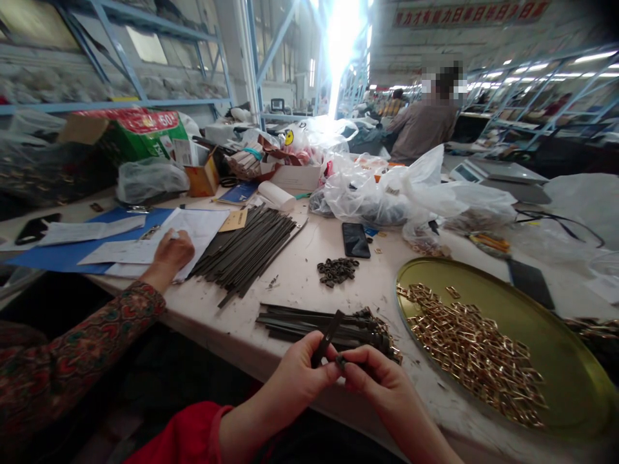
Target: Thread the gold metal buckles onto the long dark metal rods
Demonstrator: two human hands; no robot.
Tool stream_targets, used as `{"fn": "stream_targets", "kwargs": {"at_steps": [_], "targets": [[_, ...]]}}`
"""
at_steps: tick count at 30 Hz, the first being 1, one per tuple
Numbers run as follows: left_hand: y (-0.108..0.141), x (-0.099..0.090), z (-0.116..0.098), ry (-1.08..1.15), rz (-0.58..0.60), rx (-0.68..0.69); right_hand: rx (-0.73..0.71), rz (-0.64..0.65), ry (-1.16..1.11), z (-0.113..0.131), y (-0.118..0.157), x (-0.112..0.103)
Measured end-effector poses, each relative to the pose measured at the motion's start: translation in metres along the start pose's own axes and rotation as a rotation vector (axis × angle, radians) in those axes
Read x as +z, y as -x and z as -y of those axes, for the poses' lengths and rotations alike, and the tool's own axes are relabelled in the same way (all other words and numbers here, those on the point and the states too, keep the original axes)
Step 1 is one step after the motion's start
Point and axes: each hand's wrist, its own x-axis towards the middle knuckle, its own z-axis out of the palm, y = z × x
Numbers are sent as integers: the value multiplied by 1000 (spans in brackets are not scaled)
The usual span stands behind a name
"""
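My left hand (300,367) is closed on a dark strap (329,338), whose punched end points up and away from me. Thumb and fingers of my right hand (380,377) pinch a small dark loop (341,361) right beside the strap; whether the strap passes through it is hidden by my fingers. Just beyond my hands lies a bundle of dark straps (309,320) with metal buckles at its right end. A small heap of dark loops (337,271) sits farther back on the table (294,283).
On the right, a round gold-coloured tray (483,290) holds many metal buckles (476,351). Loose straps (251,248) lie left of centre. A co-worker's hand (174,250) writes on papers (193,225). A phone (355,240) and plastic bags (382,193) are farther back.
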Motion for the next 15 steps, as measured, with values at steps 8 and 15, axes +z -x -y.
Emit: {"fn": "stream_targets", "kwargs": {"at_steps": [8,15], "targets": [[2,5,-8,-161,-121,10,-182,-17,309,-3,5,-2],[7,10,0,-266,-144,109,-184,-28,379,-5,9,-2]]}}
